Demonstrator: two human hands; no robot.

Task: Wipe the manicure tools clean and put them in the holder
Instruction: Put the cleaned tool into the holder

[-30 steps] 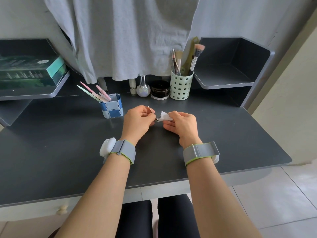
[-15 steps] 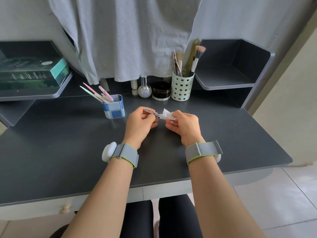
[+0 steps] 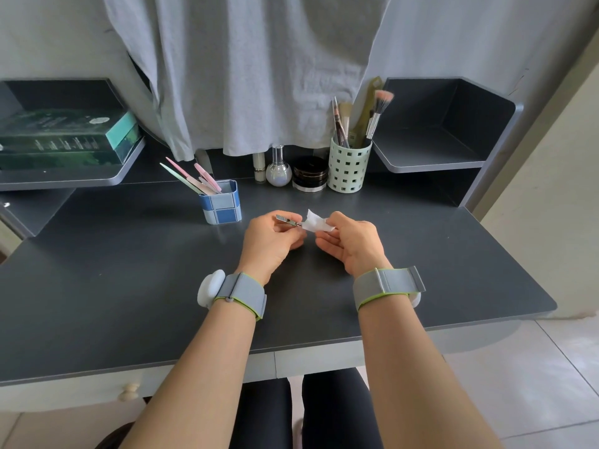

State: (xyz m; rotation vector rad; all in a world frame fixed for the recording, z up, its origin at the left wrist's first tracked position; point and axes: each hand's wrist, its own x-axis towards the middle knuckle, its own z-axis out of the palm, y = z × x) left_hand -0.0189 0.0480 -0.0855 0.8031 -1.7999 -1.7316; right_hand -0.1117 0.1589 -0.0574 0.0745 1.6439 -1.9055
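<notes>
Head view: left hand (image 3: 270, 241) pinches clippers (image 3: 288, 221), right hand (image 3: 351, 241) grips wipe (image 3: 316, 222) (mid-desk (image 3: 129, 286), far from edges).

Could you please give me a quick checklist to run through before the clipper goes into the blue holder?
1. Left hand grips the nail clipper firmly: ok.
2. Right hand holds the white wipe against the clipper's end: ok.
3. Clipper wiped fully clean: cannot tell, too small to see.
4. Blue holder upright on the desk: ok.
5. Room left in the holder beside the pink and green files: cannot tell, though they lean to the left.
6. Path from the hands to the holder free: ok.
</notes>
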